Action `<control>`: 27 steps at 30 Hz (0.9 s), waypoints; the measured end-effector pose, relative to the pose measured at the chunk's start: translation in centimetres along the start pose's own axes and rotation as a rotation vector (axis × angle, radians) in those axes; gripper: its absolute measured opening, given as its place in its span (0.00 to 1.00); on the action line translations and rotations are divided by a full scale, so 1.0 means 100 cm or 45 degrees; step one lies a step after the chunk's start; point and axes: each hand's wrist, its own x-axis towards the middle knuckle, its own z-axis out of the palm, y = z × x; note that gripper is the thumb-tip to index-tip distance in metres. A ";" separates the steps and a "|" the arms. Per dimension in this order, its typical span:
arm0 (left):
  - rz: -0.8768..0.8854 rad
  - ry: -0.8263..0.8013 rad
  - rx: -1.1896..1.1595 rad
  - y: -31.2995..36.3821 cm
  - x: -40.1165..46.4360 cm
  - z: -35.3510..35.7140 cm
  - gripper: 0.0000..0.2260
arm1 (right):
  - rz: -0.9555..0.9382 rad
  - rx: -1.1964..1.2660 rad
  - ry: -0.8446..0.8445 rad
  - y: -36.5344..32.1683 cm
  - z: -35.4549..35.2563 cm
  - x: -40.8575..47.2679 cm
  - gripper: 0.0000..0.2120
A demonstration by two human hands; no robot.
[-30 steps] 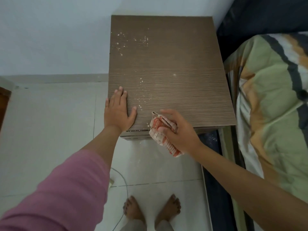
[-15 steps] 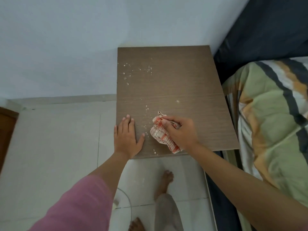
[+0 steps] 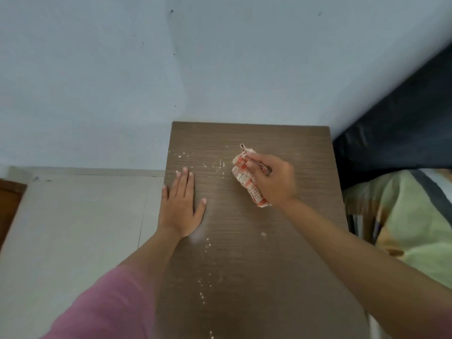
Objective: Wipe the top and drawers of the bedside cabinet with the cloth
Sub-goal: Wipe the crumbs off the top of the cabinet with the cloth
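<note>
The brown wood-grain top of the bedside cabinet (image 3: 256, 241) fills the middle of the view, dotted with white crumbs and dust along its left half. My right hand (image 3: 271, 181) grips a bunched red-and-white cloth (image 3: 244, 177) and presses it on the top near the back, right of centre. My left hand (image 3: 181, 204) lies flat, fingers straight, on the left edge of the top. The drawers are hidden below the top.
A pale blue wall (image 3: 171, 69) stands right behind the cabinet. Beige floor tiles (image 3: 73, 228) lie to the left, with a brown wooden edge (image 3: 9, 204) at far left. A dark headboard (image 3: 403, 123) and striped bedding (image 3: 411, 226) press close on the right.
My right hand has carried the cloth from the front edge toward the back of the top. My left hand also slid farther back along the left edge. The camera has moved closer over the cabinet.
</note>
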 end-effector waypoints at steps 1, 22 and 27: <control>-0.006 0.009 0.009 0.000 0.002 0.002 0.33 | -0.050 -0.031 0.023 0.001 0.001 0.017 0.11; -0.056 -0.062 -0.048 -0.001 0.012 0.000 0.34 | -0.698 -0.447 -0.318 0.073 0.086 0.143 0.17; -0.058 -0.056 -0.042 -0.001 0.013 0.000 0.34 | -0.664 -0.388 -0.325 0.071 0.088 0.128 0.17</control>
